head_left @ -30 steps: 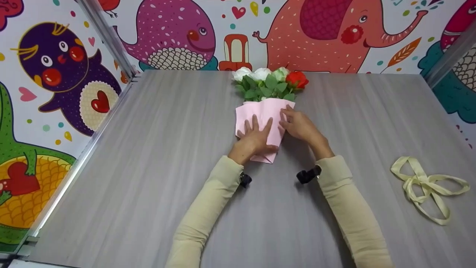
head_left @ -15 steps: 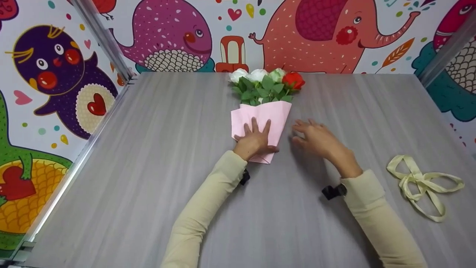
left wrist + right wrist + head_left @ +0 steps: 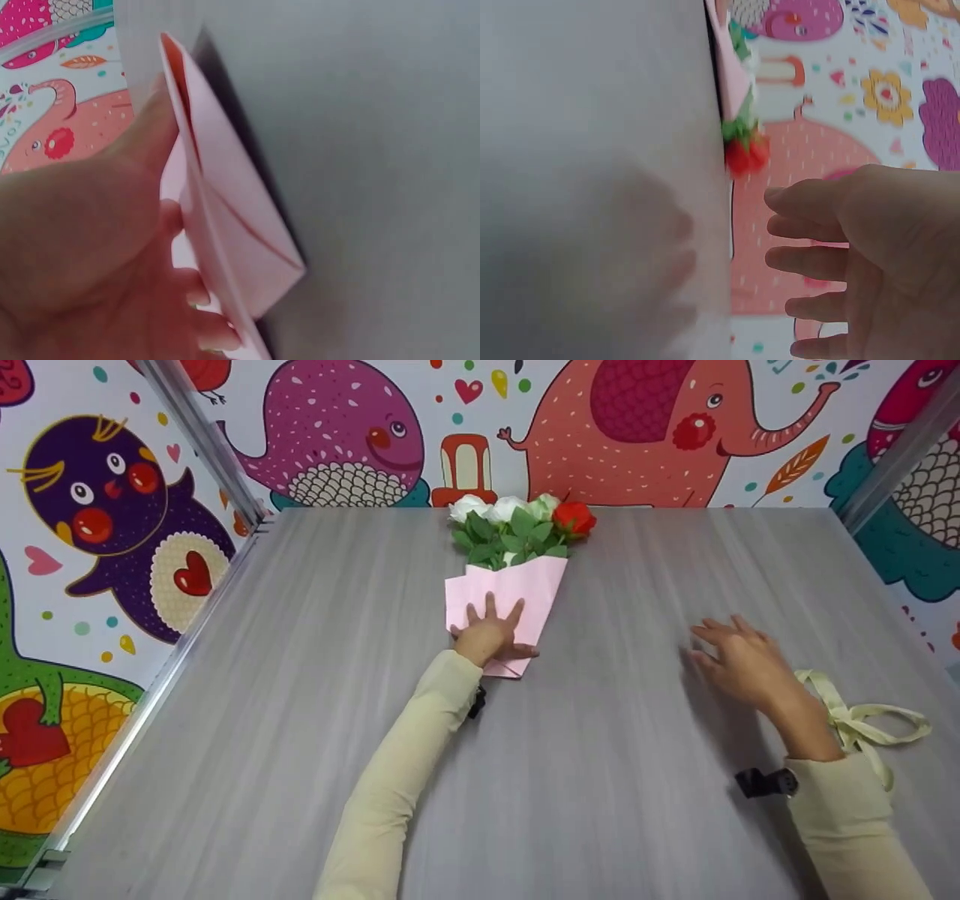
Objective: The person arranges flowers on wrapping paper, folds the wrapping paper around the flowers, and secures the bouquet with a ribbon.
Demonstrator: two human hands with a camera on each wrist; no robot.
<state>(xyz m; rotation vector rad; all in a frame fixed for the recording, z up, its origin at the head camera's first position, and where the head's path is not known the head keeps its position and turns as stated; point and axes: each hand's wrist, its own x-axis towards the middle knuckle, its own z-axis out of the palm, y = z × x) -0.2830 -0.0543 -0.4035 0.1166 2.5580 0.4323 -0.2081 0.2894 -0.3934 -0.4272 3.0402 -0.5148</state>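
Note:
A bouquet of white, pale green and red roses (image 3: 510,521) with green leaves lies on the table, wrapped in pink paper (image 3: 517,592). My left hand (image 3: 487,637) presses flat on the wrapping with fingers spread; in the left wrist view its fingers lie along the folded pink paper (image 3: 240,217). My right hand (image 3: 742,660) hovers over the table to the right, fingers loosely extended and holding nothing. Just beyond its wrist lies a looped cream ribbon (image 3: 855,720), partly hidden by the forearm. The right wrist view shows the hand (image 3: 870,262) with fingers apart, away from the red rose (image 3: 748,152).
The grey wood-look table (image 3: 300,697) spreads around the bouquet. Behind it and at the left stand panels printed with cartoon animals (image 3: 622,435). A metal post (image 3: 202,442) rises at the back left corner, with another at the back right.
My right hand has left the paper's right edge and moved right, toward the ribbon. My left hand stays on the wrapping, which has shifted slightly left in view.

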